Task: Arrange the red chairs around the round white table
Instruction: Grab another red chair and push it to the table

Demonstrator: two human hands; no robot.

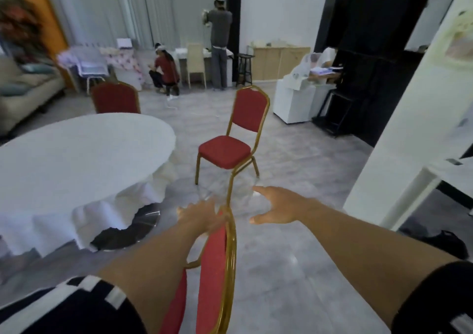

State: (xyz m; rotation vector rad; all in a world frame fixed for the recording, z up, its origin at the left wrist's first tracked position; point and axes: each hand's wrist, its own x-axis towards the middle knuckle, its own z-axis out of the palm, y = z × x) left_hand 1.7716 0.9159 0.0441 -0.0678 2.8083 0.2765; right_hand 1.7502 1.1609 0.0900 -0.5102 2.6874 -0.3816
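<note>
The round white table (pixel 76 154) with a draped cloth fills the left. One red chair (pixel 225 152) with a gold frame stands free on the floor to the table's right, its seat turned toward me. Another red chair (pixel 115 98) is tucked behind the table's far side. A third red chair (pixel 215 269) is right below me, seen edge-on. My left hand (pixel 202 216) rests at the top of its backrest, blurred, and its grip is unclear. My right hand (pixel 279 205) hovers open, fingers spread, between the near chair and the free-standing one.
A beige sofa (pixel 28 88) lines the far left. Two people (pixel 220 42) are at the back near a tall pale chair and a black stool (pixel 245 69). White boxes (pixel 294 103) and a black rack stand at the right, with a white wall corner (pixel 409 134) nearer.
</note>
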